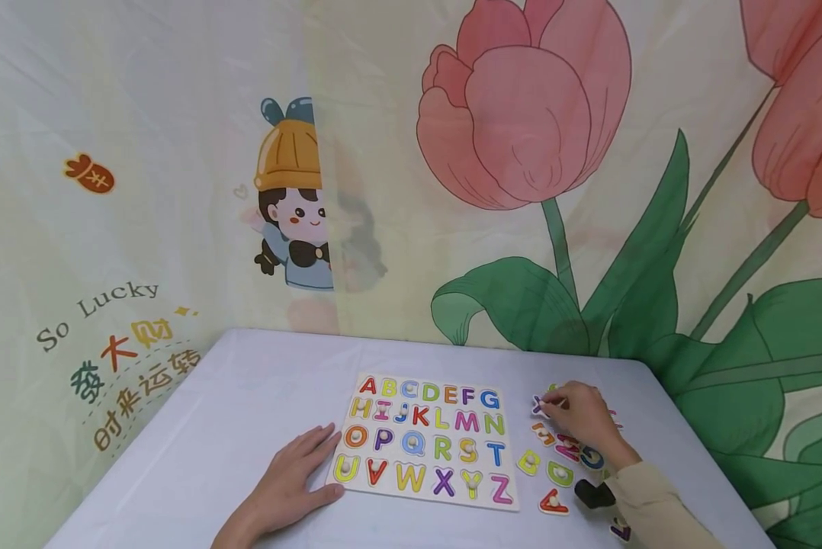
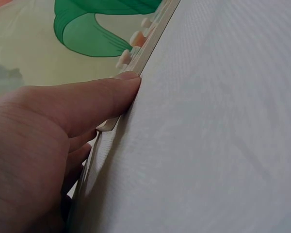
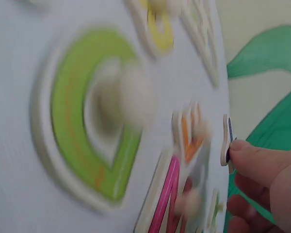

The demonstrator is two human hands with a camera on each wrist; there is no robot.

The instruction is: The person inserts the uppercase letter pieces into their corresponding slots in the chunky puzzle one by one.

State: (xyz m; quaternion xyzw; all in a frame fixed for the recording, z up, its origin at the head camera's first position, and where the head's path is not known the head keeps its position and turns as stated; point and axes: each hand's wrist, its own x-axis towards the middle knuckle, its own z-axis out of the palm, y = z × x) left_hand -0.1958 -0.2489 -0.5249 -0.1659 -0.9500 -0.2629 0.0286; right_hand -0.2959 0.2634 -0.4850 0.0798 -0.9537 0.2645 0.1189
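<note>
A wooden alphabet puzzle board [image 1: 393, 497] lies on the table, printed with coloured letters; several places, such as O, Q and S, hold pieces with round knobs. My left hand [image 1: 284, 482] rests at the board's left side, fingers extended. Its thumb [image 2: 104, 99] touches the board's near corner in the left wrist view. To the right of the board, my right hand [image 1: 582, 415] pinches a purple letter X piece [image 1: 537, 406] between thumb and fingertips. That piece [image 3: 226, 143] appears nearly edge-on in the right wrist view.
Loose knobbed letters lie right of the board: a green D [image 1: 560, 473], a yellow-green B [image 1: 528, 462], a red A [image 1: 553, 502] and several others around the right hand and sleeve. A printed curtain [image 1: 383, 305] hangs behind the table [image 1: 274, 366].
</note>
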